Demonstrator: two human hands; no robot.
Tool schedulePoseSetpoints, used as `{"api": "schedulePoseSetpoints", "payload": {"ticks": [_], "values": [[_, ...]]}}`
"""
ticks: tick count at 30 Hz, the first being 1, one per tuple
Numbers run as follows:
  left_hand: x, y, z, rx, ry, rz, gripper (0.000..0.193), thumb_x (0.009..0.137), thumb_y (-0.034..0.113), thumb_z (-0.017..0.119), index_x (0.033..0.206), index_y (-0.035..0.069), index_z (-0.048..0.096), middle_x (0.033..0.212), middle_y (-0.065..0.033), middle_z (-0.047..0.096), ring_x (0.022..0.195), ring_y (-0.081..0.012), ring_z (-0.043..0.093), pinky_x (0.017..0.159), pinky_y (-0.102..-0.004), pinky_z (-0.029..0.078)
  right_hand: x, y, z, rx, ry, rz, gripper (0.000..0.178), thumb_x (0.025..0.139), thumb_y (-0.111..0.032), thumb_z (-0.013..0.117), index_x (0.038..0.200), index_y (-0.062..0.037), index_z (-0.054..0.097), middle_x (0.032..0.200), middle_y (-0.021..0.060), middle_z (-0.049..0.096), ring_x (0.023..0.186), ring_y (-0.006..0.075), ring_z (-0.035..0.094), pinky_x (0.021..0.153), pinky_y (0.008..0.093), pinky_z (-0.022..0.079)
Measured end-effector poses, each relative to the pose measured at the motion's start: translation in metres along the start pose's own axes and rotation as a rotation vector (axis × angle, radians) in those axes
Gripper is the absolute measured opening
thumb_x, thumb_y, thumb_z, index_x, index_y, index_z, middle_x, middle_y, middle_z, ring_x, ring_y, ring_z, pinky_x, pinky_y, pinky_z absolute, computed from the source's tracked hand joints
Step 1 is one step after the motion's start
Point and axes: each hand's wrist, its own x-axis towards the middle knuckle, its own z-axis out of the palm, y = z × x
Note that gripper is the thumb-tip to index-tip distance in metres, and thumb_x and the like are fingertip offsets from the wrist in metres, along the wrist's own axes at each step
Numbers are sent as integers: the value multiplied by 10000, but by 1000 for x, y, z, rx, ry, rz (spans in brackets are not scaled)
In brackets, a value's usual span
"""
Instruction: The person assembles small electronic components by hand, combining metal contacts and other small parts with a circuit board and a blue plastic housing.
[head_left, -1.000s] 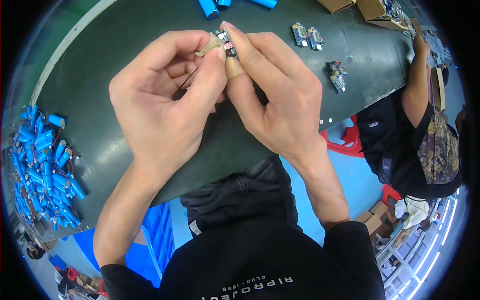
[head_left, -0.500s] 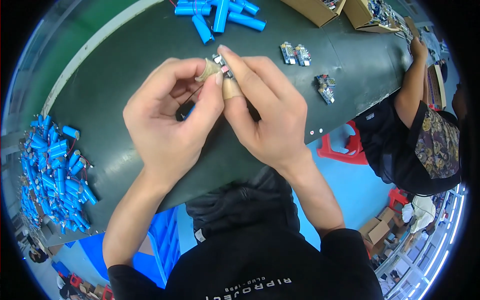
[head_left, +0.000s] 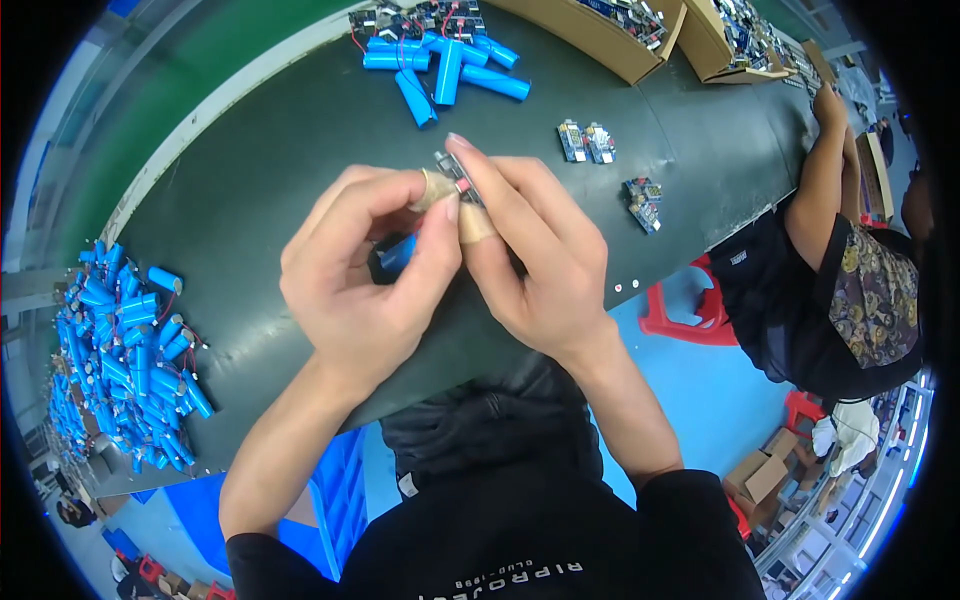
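Blue cells, cartons of circuit boards and a co-worker at your bench mark an electronics workshop.

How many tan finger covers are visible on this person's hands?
2: one cover on the left hand, index finger; another cover on the right hand, thumb. Hidden fingertips may wear more.

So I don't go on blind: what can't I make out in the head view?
All in head view:
Small circuit board: partly hidden by the left hand and right hand.
Blue cylinder: mostly hidden by the left hand; its support is unclear.
Nearer cardboard box: cut off by the upper edge.
Pile of blue cylinders: wire ends too small to trace.
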Motion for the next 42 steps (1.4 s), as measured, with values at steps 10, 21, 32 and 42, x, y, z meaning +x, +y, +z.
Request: {"api": "schedulePoseSetpoints", "payload": {"ticks": [10,21,32,42], "values": [[-2,1,1,10,10,96,196,761,-91,719,934,-53,636,842,-114,649,696,-130,624,595,-228,517,0,1,-2,21,23,-49,340,819,76,623,1159,83,638,959,174,654,775,223,637,670,280,514],[2,-4,0,62,-2,72,179,762,-75,711,917,-35,631,830,-101,638,708,-133,640,613,-229,527,2,-2,-7,105,14,136,311,814,17,637,1122,37,674,908,144,647,776,194,632,677,269,500],[7,1,-5,269,-132,305,191,726,-96,704,899,-49,641,832,-126,626,659,-133,619,582,-236,515,0,2,-12,137,-32,248,259,958,-100,552,747,51,547,653,46,497,562,123,419,500,280,311],[1,7,-3,-395,-233,-405,86,904,-22,611,956,-74,653,846,-115,627,657,-153,635,553,-258,524,1,-6,-12,355,41,480,405,1032,-186,454,667,-11,434,615,-54,370,581,36,287,499,260,207]]}}
